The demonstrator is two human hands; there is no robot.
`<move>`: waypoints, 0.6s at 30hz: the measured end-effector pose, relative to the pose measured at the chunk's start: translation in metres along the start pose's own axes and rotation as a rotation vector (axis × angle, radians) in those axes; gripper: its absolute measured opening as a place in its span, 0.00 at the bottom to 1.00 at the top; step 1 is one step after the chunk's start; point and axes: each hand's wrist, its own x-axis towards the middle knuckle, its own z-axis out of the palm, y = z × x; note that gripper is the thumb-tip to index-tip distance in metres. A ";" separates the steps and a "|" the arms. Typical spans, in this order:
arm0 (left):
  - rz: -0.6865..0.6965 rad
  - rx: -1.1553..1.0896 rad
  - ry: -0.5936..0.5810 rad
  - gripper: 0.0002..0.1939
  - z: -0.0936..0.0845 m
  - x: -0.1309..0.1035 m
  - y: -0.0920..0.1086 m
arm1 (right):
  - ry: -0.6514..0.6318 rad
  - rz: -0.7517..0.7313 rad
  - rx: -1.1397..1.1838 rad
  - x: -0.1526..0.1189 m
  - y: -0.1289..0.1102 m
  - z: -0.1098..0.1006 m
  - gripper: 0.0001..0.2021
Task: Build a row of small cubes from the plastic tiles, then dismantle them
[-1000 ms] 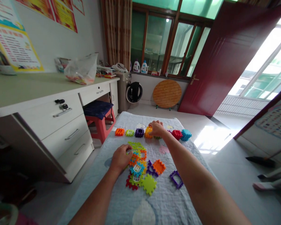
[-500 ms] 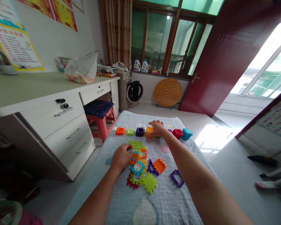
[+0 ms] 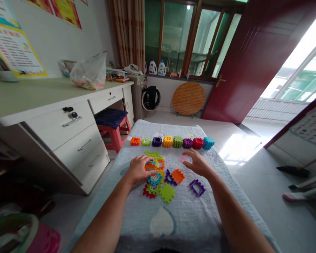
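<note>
Over the left edge of a loose pile of toothed plastic pieces, my left hand [image 3: 140, 168] has its thumb and fingers apart, touching or just above an orange piece [image 3: 150, 166]; contact is unclear. My right hand [image 3: 197, 162] hovers over the cloth with fingers spread and nothing in them. Below it lies a purple frame [image 3: 197, 188]. The pile also shows a blue piece [image 3: 155, 178], a lime piece [image 3: 167, 193] and an orange square [image 3: 178, 176]. Behind stands a row of stacks, among them yellow [image 3: 168, 141], green [image 3: 177, 141], red [image 3: 198, 143] and blue [image 3: 208, 143].
A pale blue cloth [image 3: 158, 211] covers the table. To the left are a desk [image 3: 42, 95] with drawers and a red stool [image 3: 116, 135]. A pink bin [image 3: 48, 239] stands at the lower left.
My right hand has moved back from the row toward me and spread its fingers, uncovering the yellow and green stacks. My left hand's thumb now reaches further over the pile. The view has tilted down slightly.
</note>
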 end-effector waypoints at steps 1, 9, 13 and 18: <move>0.009 0.012 -0.008 0.25 -0.001 -0.001 0.000 | 0.028 0.018 0.026 -0.006 0.006 0.004 0.15; 0.049 -0.126 0.025 0.19 -0.005 0.002 -0.005 | 0.182 0.194 0.110 -0.012 0.034 0.034 0.13; 0.063 -0.171 0.152 0.18 -0.005 0.004 -0.003 | 0.203 0.212 0.138 -0.013 0.038 0.037 0.13; 0.073 -0.153 0.292 0.15 0.001 0.007 -0.003 | 0.159 0.077 0.032 -0.008 0.023 0.034 0.12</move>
